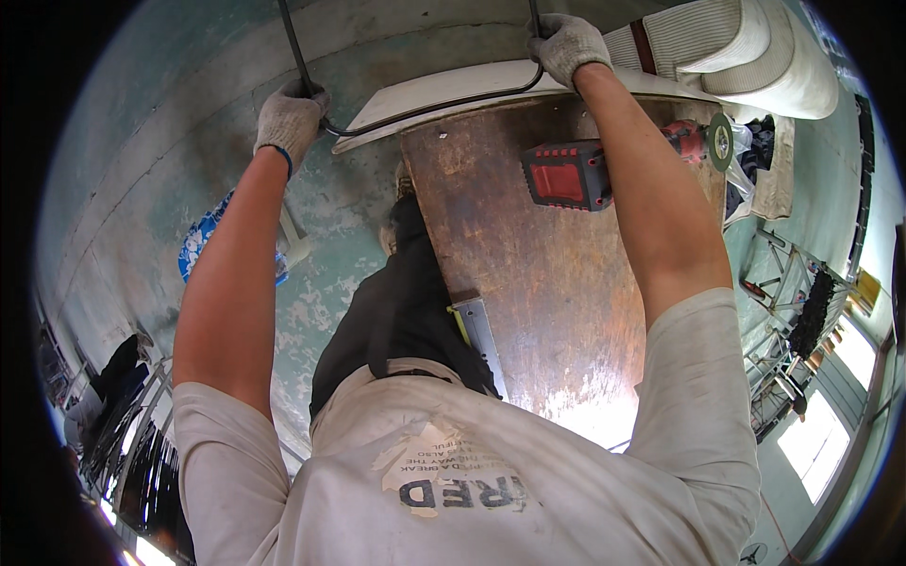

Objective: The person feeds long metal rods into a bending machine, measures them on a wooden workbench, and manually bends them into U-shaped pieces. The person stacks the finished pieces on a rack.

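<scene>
With both arms stretched far forward, I hold a dark bent metal rod (434, 115) that curves in a wide U and runs out past the top of the view. My left hand (293, 121), in a knitted work glove, is closed round its left bend. The gloved right hand (572, 49) grips the other upright side, above the right bend. Beneath my right forearm a red and black cordless grinder (566, 175) lies on a worn wooden tabletop (510, 245). Its green disc (721, 141) points to the right; my forearm hides its middle.
A pale curved panel (396, 99) lies along the table's far edge. A flat metal strip (483, 340) rests at the left edge near my waist. White ribbed ducting (727, 42) stands far right. A blue patterned round object (203, 236) sits left, and metal racks (793, 311) stand right.
</scene>
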A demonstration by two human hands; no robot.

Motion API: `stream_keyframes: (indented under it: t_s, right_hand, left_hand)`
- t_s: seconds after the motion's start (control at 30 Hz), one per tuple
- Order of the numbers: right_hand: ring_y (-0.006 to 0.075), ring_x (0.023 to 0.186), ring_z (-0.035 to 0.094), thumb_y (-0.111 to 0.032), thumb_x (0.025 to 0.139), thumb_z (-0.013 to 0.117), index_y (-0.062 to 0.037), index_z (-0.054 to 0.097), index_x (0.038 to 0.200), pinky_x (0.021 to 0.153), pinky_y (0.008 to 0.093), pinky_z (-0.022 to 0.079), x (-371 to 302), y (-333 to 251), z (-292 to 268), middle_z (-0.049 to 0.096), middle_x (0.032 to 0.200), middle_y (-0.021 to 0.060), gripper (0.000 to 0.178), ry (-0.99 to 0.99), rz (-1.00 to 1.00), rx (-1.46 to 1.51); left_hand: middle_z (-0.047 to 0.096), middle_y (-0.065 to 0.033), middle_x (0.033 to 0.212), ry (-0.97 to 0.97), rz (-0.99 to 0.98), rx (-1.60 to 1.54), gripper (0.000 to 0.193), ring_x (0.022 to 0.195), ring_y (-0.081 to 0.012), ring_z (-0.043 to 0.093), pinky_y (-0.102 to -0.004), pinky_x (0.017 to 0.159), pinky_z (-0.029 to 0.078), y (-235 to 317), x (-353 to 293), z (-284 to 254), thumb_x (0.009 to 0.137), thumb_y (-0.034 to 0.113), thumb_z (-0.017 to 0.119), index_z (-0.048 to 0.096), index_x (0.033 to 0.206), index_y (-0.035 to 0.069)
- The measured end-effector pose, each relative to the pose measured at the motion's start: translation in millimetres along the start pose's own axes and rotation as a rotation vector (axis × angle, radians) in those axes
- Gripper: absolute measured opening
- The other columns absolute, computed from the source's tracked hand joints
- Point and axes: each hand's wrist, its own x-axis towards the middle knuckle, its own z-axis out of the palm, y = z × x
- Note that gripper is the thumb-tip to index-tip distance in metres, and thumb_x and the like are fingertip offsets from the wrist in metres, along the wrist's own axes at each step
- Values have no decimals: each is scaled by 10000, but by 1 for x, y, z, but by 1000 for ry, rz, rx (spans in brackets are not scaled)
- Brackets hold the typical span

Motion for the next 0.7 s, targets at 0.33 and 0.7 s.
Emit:
stream_keyframes:
  t_s: [0.33,0.7]
  right_hand:
    - [316,1159,816,-375,956,835,-154,852,1326,1051,425,623,-4,-2,0,870,1210,120,432,72,-48,-48]
    - [373,1313,747,-344,982,778,-174,854,1332,1154,447,585,-10,-14,-12,821,1352,143,396,-33,79,71]
  left_hand:
    - [779,-39,1051,8,-21,44,271,886,-145,729,-336,779,634,-1,2,0,1071,202,788,781,1305,66]
    - [753,-26,944,26,52,96,219,781,-134,682,-322,692,575,-9,10,1,1069,204,772,799,1216,43]
